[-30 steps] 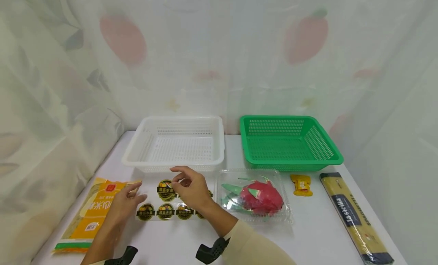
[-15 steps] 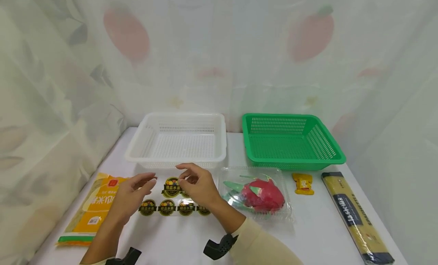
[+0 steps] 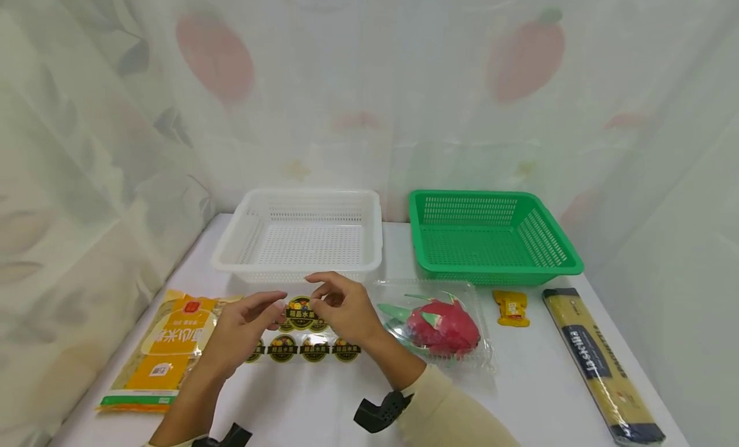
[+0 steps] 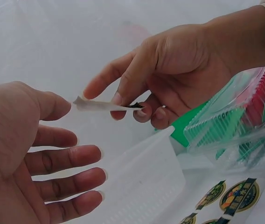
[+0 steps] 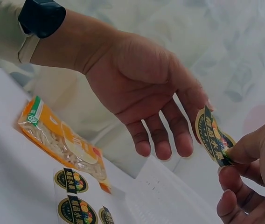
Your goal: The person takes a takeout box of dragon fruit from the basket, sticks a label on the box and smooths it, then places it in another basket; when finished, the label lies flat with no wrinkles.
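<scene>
The right hand (image 3: 349,311) pinches a round black-and-gold paper sticker (image 3: 299,313) above a pale glossy sticker sheet (image 3: 299,335) on the white bench (image 3: 308,408); the left hand (image 3: 241,328), relaxed, is just beside it. Peeling seems done; sticking is not.

soft light; dimmer wrist views

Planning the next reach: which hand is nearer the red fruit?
Right. The right hand, pinching a sticker, is to the red fruit's left; the left hand is farther left, near the orange bag.
</scene>
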A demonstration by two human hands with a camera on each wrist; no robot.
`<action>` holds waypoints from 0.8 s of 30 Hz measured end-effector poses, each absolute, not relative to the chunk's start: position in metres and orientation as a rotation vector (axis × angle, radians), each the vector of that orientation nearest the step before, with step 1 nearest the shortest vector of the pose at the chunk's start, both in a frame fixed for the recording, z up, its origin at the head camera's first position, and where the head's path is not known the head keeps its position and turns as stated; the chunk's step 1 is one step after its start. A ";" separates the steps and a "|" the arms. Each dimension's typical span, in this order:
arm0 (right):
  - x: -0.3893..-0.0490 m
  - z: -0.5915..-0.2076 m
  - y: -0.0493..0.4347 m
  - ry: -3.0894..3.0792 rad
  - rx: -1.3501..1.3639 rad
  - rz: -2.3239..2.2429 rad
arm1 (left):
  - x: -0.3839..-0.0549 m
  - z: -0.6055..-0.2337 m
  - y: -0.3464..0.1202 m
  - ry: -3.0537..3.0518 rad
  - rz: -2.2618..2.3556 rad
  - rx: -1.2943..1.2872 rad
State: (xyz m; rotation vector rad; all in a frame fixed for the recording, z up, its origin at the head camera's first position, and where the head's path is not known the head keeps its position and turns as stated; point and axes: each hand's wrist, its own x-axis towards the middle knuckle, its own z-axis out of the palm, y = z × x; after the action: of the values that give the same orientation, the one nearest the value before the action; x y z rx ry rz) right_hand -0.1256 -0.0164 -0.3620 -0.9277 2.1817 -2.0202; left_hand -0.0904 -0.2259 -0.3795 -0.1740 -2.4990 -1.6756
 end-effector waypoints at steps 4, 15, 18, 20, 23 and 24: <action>-0.125 -0.360 -0.012 2.176 -0.948 -2.006 | -0.088 -0.375 -0.219 -2.469 -1.707 -0.209; -0.127 -0.362 -0.004 2.149 -0.972 -2.037 | -0.088 -0.376 -0.206 -2.321 -1.796 -0.329; -0.128 -0.361 -0.001 2.132 -0.957 -2.057 | -0.089 -0.376 -0.202 -2.347 -1.795 -0.298; -0.128 -0.360 0.002 2.115 -0.940 -2.070 | -0.089 -0.376 -0.199 -2.367 -1.798 -0.282; -0.129 -0.359 0.005 2.100 -0.911 -2.084 | -0.089 -0.377 -0.195 -2.382 -1.827 -0.276; -0.129 -0.360 0.006 2.097 -0.903 -2.086 | -0.090 -0.377 -0.194 -2.386 -1.832 -0.276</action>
State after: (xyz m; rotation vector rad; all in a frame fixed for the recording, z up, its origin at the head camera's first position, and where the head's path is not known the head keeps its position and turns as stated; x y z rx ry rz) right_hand -0.1287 0.0061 -0.3595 -0.9029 2.0975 -2.0864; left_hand -0.0897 -0.1943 -0.3771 -0.2763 -2.3858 -1.8315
